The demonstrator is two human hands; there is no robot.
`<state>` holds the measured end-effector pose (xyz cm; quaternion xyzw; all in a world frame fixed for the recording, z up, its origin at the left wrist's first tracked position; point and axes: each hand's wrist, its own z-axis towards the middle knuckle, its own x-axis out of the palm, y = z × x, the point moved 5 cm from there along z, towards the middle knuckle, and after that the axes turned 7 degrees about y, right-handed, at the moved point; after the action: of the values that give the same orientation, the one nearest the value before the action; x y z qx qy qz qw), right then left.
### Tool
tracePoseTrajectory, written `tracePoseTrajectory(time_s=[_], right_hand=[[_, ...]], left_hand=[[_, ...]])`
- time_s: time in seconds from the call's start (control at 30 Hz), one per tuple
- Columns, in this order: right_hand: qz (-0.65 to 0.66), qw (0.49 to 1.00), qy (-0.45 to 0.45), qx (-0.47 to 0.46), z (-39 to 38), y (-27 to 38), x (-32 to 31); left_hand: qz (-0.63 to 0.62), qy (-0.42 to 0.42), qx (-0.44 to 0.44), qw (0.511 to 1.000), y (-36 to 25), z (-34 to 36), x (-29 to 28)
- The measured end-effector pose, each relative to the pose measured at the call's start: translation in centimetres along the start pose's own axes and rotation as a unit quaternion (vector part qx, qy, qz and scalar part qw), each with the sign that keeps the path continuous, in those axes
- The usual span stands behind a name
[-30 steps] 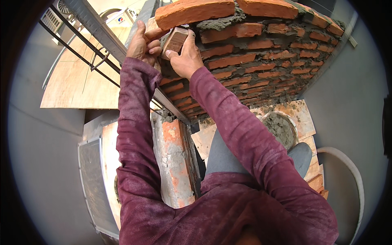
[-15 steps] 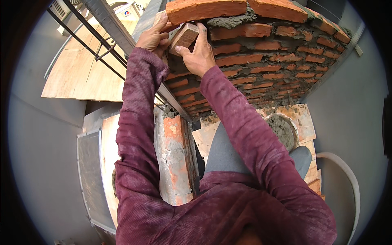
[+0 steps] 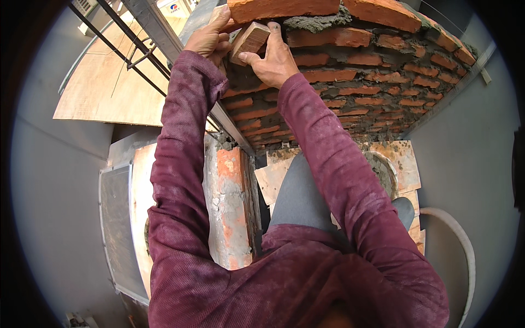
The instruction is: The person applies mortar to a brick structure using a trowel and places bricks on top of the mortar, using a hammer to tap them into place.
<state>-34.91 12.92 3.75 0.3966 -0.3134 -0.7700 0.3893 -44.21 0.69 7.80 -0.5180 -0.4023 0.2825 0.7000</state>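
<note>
My right hand (image 3: pixel 273 63) grips a short wooden block (image 3: pixel 250 41), its thumb along the block's lower edge, just under a top brick (image 3: pixel 281 7) of the curved red brick wall (image 3: pixel 328 38). Beside the block on the left, my left hand (image 3: pixel 209 38) has curled fingers at the wall's end, next to the metal upright (image 3: pixel 158 24); what they grip is hard to make out. Grey mortar (image 3: pixel 317 21) bulges from the joint below the top bricks, right of the block.
Black rebars (image 3: pixel 128 57) and a plywood board (image 3: pixel 93 98) lie left of the upright. Below are a plastered brick ledge (image 3: pixel 229 208), loose boards (image 3: pixel 404 164) and a mortar bucket (image 3: pixel 383 169) partly behind my right arm. A pale hose (image 3: pixel 459 235) runs along the right.
Both hands and the wooden block appear higher and slightly further right in the picture, as the whole view has shifted somewhat. The grips look much the same.
</note>
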Motion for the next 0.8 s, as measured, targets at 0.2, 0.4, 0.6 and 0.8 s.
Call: tracePoseTrajectory(time_s=[0.2,0.4,0.6,0.8], right_hand=[[0.009,0.997,-0.066,-0.038,-0.4,-0.6,0.0],[0.054,0.993,-0.1,-0.045,-0.7,-0.4,0.1],[0.086,0.95,-0.23,-0.195,-2.5,-1.3,1.6],[-0.036,0.94,-0.262,-0.216,-1.7,0.0,1.5]], left_hand=[[-0.014,0.012,-0.012,1.0,0.0,-0.1,0.2],[-0.004,0.023,-0.003,1.0,0.0,0.1,0.2],[-0.004,0.03,-0.011,0.999,0.1,-0.4,0.0],[0.003,0.011,0.009,1.0,0.5,-0.5,-0.4]])
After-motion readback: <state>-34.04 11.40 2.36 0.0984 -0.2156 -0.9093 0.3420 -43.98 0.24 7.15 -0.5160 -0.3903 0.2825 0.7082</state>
